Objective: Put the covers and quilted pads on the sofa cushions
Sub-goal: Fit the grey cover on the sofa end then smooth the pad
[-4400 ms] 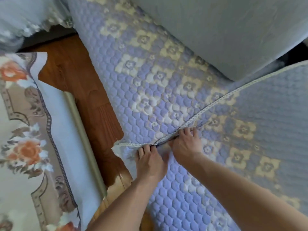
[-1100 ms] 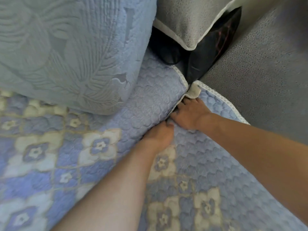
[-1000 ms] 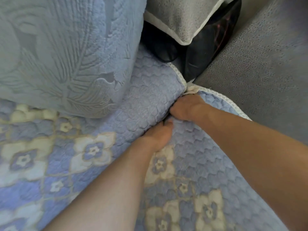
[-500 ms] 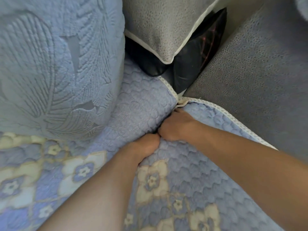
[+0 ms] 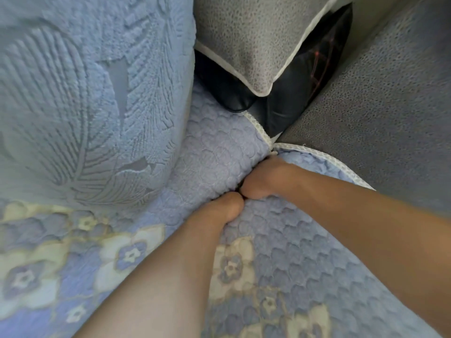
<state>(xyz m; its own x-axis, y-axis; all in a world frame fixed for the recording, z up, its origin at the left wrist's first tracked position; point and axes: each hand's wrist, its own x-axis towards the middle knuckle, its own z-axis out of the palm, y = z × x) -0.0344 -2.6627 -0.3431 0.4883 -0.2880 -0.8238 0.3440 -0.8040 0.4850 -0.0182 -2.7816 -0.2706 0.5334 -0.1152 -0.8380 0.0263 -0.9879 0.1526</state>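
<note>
Head view: my left hand [image 5: 219,211] and right hand [image 5: 262,178] sit knuckle to knuckle in the seam between two quilted pads, fingers buried in the gap, so I cannot tell how far either is curled or what, if anything, it has hold of. Over the last few seconds both hands have worked from the front edge of the sofa, above the wooden floor, to the back corner, and in the last second have sunk deeper into the seam (the tucking looks nearly finished here, by my reckoning). The left quilted pad [image 5: 214,152] and the right quilted pad [image 5: 305,252] lie flat on the seat cushions; their shared seam runs from lower left up to the white trim [image 5: 262,129] at the corner. A blue leaf-textured cushion [image 5: 85,93] stands at left; a grey cushion [image 5: 246,40] and grey sofa back [image 5: 378,106] lie beyond.
</note>
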